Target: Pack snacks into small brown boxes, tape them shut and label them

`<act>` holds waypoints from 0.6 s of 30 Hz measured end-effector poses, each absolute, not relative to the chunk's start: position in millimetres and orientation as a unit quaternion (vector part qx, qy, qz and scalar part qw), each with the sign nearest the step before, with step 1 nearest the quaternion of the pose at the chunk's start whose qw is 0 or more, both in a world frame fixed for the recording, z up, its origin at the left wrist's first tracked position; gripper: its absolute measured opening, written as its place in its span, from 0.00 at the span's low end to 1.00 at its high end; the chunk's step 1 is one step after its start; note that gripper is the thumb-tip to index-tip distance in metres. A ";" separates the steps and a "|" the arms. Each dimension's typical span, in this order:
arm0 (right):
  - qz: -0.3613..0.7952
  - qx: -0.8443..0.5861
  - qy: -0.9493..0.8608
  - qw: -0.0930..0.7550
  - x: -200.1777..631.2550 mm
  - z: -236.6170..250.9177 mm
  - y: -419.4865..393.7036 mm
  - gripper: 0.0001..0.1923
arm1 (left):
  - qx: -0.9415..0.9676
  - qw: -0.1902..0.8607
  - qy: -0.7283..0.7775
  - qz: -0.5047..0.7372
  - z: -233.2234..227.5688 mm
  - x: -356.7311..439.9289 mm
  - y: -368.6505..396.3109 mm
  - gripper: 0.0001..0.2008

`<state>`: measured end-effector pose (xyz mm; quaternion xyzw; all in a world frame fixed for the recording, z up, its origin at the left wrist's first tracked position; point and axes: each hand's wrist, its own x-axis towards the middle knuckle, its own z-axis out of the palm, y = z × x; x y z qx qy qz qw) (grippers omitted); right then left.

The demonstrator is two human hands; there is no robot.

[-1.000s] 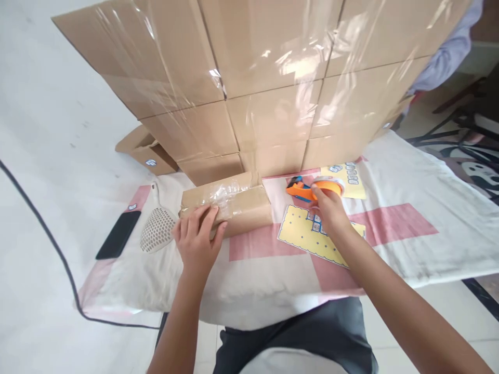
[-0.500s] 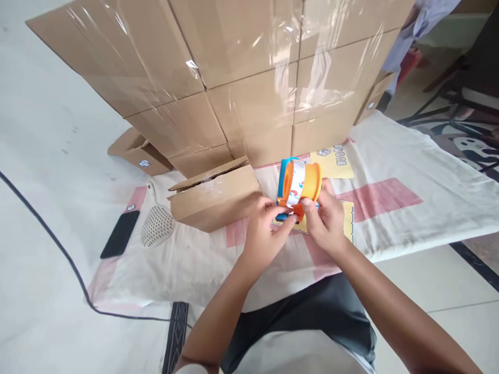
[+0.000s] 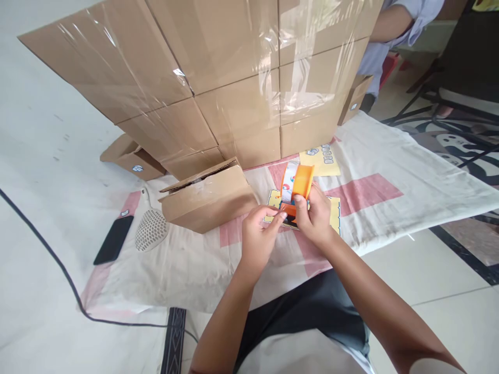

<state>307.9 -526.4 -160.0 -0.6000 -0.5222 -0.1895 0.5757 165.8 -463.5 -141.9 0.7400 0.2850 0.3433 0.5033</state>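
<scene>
My right hand (image 3: 314,215) grips an orange and blue tape dispenser (image 3: 296,184) with a roll of clear tape, held upright above the cloth. My left hand (image 3: 259,234) meets it from the left, fingertips pinching at the dispenser's lower front edge. A small cardboard box (image 3: 206,197) with a partly raised lid lies on the cloth just left of my hands, untouched. A yellow printed sheet (image 3: 333,210) lies under my hands.
A tall stack of plastic-wrapped cartons (image 3: 218,78) fills the back. A white perforated scoop (image 3: 151,231), a black phone (image 3: 114,240) and a second yellow sheet (image 3: 319,160) lie on the pink-and-white cloth (image 3: 390,187). A black cable (image 3: 50,254) crosses the floor. Another person's arm (image 3: 393,21) shows top right.
My right hand lifted the tape dispenser off the cloth. My left hand left the small box and came over to the dispenser. The box's lid now stands slightly raised.
</scene>
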 end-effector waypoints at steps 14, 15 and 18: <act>-0.084 -0.662 -0.334 0.666 318.9 -164.7 -508.7 0.21 | 0.615 0.695 0.333 0.169 -159.8 153.3 -474.9 0.16; -0.053 -0.658 -0.313 0.683 318.6 -163.5 -508.0 0.22 | 0.607 0.700 0.335 0.172 -162.7 153.9 -476.5 0.17; 0.038 -0.635 -0.242 0.733 319.4 -159.6 -506.0 0.25 | 0.607 0.698 0.334 0.181 -171.5 157.1 -478.8 0.17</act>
